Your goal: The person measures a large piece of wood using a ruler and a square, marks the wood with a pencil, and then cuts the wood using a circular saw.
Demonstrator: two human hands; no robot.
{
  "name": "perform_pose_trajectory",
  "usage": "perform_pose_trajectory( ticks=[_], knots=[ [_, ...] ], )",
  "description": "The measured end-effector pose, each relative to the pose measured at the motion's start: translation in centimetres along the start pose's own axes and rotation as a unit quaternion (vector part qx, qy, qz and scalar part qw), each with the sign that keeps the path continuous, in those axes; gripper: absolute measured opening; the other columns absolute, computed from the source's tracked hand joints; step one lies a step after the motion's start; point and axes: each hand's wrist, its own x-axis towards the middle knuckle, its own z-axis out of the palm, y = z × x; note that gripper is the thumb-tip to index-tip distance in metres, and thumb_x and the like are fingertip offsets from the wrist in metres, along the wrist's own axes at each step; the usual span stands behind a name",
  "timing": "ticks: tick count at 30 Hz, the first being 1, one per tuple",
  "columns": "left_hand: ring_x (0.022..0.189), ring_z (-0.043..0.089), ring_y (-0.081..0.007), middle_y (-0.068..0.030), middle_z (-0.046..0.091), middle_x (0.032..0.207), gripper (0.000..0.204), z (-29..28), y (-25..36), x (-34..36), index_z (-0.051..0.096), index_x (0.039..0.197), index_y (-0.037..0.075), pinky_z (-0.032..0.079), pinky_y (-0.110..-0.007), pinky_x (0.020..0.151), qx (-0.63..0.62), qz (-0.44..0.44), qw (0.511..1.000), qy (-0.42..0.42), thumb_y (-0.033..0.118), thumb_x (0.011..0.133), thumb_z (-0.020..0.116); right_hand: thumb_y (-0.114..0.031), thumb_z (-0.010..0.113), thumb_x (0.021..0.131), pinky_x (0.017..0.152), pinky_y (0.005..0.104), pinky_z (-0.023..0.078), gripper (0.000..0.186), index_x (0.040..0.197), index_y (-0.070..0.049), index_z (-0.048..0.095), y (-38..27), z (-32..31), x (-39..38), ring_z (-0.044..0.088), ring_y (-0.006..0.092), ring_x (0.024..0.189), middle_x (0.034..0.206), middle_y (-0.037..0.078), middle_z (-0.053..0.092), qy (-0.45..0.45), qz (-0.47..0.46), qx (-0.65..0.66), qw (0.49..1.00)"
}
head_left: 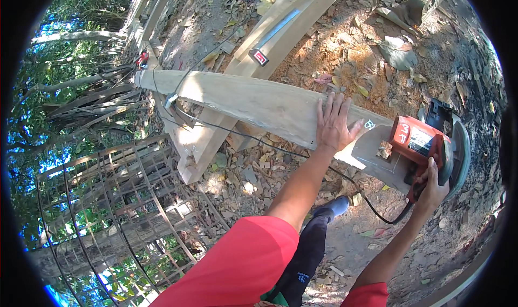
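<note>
A long wooden board [253, 99] runs from the far left to the right in front of me, with pencil lines and a square hole near its right end. My left hand [335, 124] lies flat on it, fingers spread, holding nothing. At the board's right end sits a red and black circular saw [413, 137]. My right hand [431, 191] is wrapped round the saw's rear handle; the trigger and the blade's contact with the wood are hidden. From the handle a black power cord [356, 191] runs left below the board, then crosses it near the far end.
Beneath the board, a thick timber beam [216, 137] extends toward the back, bearing a try square [278, 29]. A lattice panel [116, 215] stands at the lower left. My foot [337, 205] is below the board, close to the cord. Dry leaves and sawdust [353, 56] litter the ground.
</note>
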Motion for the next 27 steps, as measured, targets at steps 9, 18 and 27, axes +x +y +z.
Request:
perform_pose_trajectory(
  ticks=[9, 18, 27],
  knots=[
    [0.142, 0.027, -0.0309, -0.0131, 0.043, 0.143, 0.07, 0.0, 0.3, 0.1, 0.047, 0.137, 0.006, 0.011, -0.052, 0.118, 0.002, -0.009, 1.0, -0.007, 0.051, 0.085, 0.062, -0.021, 0.072, 0.089, 0.049, 0.0199, 0.035, 0.036, 0.112, 0.006, 0.063, -0.5, -0.2, -0.3, 0.047, 0.0059, 0.055, 0.065, -0.001, 0.051, -0.016, 0.008, 0.0, 1.0],
    [0.141, 0.029, -0.0314, -0.0133, 0.044, 0.142, 0.07, -0.3, -0.2, 0.1, 0.048, 0.136, 0.006, 0.013, -0.053, 0.118, -0.01, -0.004, 1.0, 0.001, 0.049, 0.084, 0.064, -0.02, 0.07, 0.09, 0.049, 0.0211, 0.036, 0.037, 0.116, 0.005, 0.063, -0.7, 0.3, -0.6, 0.046, 0.0068, 0.053, 0.064, -0.001, 0.051, -0.013, -0.013, -0.013, 1.0],
    [0.135, 0.038, -0.0356, -0.0102, 0.04, 0.15, 0.077, 0.8, -0.5, 0.2, 0.04, 0.144, 0.014, 0.025, -0.058, 0.107, 0.022, 0.055, 0.997, 0.04, 0.037, 0.078, 0.073, -0.024, 0.074, 0.087, 0.047, 0.0223, 0.038, 0.029, 0.107, -0.003, 0.068, -1.0, 0.5, -0.5, 0.051, 0.0064, 0.052, 0.063, -0.003, 0.056, -0.008, 0.021, -0.028, 0.999]
  ],
)
